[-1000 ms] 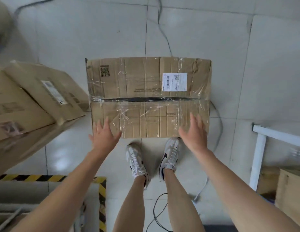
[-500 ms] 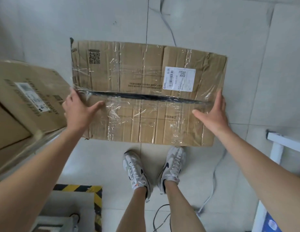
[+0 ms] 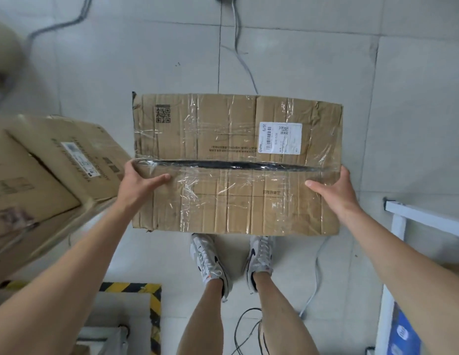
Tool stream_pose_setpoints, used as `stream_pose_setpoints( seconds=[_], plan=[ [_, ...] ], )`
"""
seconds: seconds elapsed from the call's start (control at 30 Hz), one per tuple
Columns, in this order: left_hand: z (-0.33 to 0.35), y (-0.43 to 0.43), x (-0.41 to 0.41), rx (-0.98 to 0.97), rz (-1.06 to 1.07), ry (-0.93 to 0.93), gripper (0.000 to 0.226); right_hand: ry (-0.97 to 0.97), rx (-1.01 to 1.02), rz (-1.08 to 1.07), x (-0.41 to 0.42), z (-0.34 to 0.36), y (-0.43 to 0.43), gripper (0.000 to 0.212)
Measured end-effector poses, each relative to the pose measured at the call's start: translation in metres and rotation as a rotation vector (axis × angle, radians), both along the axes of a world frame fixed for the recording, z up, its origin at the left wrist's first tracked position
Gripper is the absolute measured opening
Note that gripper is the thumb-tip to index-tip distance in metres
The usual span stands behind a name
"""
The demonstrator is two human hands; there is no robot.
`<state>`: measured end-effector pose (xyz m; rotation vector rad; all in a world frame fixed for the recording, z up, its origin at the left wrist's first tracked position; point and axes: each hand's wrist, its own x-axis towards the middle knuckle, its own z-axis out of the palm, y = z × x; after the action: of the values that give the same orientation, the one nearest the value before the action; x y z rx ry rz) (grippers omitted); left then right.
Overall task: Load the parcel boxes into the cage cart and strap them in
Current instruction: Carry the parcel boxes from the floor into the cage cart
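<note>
A wide brown parcel box (image 3: 223, 201), wrapped in clear tape and bearing a white shipping label, hangs level in front of me above my feet. My left hand (image 3: 138, 185) grips its left edge, thumb lying across the top flap. On the opposite edge my right hand (image 3: 336, 190) holds the box the same way, thumb on top and fingers hidden down the side. A dark gap runs between the two top flaps. More cardboard boxes (image 3: 51, 170) are stacked at my left.
Grey cables (image 3: 313, 280) trail over the tiled floor near my shoes. A platform with a yellow-black striped edge (image 3: 154, 316) lies at lower left. A white metal frame (image 3: 402, 221) stands at right, with something blue below it.
Both hands went from the box's near edge to its left and right sides and took hold. The box has come up off the floor and now hangs level.
</note>
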<state>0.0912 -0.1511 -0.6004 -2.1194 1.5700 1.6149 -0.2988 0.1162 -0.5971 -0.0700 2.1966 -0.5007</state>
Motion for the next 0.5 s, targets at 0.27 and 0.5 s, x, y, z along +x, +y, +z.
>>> stream_pose_setpoints(
  seconds=[0.27,0.5],
  plan=[
    [0.189,0.04,-0.047,-0.02,0.018,0.036,0.107,0.02,-0.036,-0.006,-0.046,0.208,0.024,0.113],
    [0.374,0.071,-0.072,-0.14,0.168,0.078,0.094,0.079,-0.156,0.033,-0.073,0.397,0.027,0.113]
  ],
)
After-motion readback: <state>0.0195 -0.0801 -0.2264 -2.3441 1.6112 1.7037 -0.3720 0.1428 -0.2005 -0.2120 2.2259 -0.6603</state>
